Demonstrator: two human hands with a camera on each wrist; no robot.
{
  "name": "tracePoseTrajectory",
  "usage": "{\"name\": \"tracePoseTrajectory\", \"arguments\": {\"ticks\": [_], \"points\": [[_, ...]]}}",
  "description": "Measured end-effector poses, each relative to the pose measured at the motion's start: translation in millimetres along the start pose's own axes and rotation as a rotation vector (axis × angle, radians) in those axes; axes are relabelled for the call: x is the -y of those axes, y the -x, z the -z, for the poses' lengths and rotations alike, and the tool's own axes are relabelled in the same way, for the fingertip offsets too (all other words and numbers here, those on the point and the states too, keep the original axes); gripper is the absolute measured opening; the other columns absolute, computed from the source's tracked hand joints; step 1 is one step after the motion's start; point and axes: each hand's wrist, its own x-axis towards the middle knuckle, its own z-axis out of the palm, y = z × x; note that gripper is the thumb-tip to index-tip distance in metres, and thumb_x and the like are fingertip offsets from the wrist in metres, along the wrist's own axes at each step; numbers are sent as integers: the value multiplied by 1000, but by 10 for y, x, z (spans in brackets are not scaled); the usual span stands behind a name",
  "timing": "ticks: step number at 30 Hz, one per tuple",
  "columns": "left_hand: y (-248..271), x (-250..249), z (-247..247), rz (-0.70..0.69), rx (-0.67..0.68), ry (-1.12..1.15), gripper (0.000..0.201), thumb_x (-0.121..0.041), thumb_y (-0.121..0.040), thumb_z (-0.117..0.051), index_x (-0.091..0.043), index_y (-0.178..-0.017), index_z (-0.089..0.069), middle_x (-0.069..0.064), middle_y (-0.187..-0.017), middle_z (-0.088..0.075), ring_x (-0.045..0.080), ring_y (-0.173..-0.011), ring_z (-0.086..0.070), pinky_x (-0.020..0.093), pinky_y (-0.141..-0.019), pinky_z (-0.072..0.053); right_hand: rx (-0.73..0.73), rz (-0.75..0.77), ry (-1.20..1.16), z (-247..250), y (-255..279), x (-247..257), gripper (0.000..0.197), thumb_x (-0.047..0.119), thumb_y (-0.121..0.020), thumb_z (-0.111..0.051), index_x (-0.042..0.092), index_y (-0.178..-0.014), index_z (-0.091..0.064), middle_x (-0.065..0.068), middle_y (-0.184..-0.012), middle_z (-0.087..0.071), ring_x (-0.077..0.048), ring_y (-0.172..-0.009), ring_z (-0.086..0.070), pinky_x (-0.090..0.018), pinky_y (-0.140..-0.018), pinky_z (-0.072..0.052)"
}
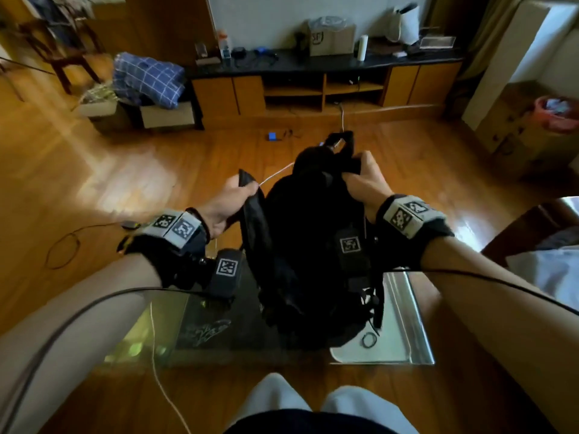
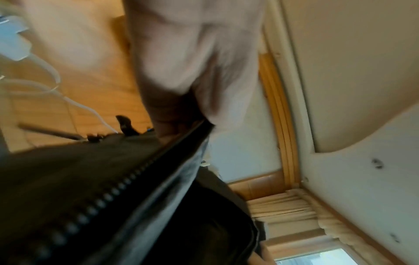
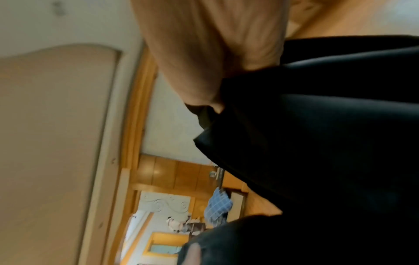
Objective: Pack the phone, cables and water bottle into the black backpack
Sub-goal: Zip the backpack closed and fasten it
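The black backpack [image 1: 310, 245] stands upright on a glass table [image 1: 404, 327] in front of me. My left hand [image 1: 230, 198] grips the left flap of its zippered opening and holds it out to the left. My right hand [image 1: 363, 180] grips the fabric at the right top of the bag, near the carry handle [image 1: 340, 137]. In the left wrist view the zipper teeth [image 2: 108, 195] run along the black edge under my fingers [image 2: 181, 114]. The right wrist view shows my fingers [image 3: 204, 86] curled on black cloth [image 3: 317, 125]. A white cable [image 1: 275, 175] runs behind the bag. Phone and bottle are not in sight.
A white cable [image 1: 156, 355] hangs off the table's near left side, and a black hair tie [image 1: 369, 339] lies by the bag's base. A white charger [image 2: 13, 37] lies on the wooden floor. A TV cabinet [image 1: 326, 86] lines the far wall. My knees [image 1: 313, 399] are below.
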Motion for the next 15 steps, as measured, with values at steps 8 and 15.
{"name": "tracePoseTrajectory", "arguments": {"ticks": [8, 15], "points": [[-90, 372, -360, 155, -86, -241, 50, -28, -98, -48, -2, -136, -30, 15, -131, -47, 31, -121, -47, 39, -95, -43, 94, -94, 85, -57, 84, -382, 18, 22, -79, -56, 20, -91, -42, -4, -88, -55, -33, -95, -60, -50, -83, -52], [-47, 1028, -612, 295, -129, -124, 80, -17, -93, -54, -38, -147, 2, 3, -136, -37, 35, -116, -53, 52, -94, -50, 292, -149, 179, -328, 76, -993, 20, 21, -81, -60, 16, -96, -47, -15, -105, -60, -33, -102, -59, -44, -87, -48]]}}
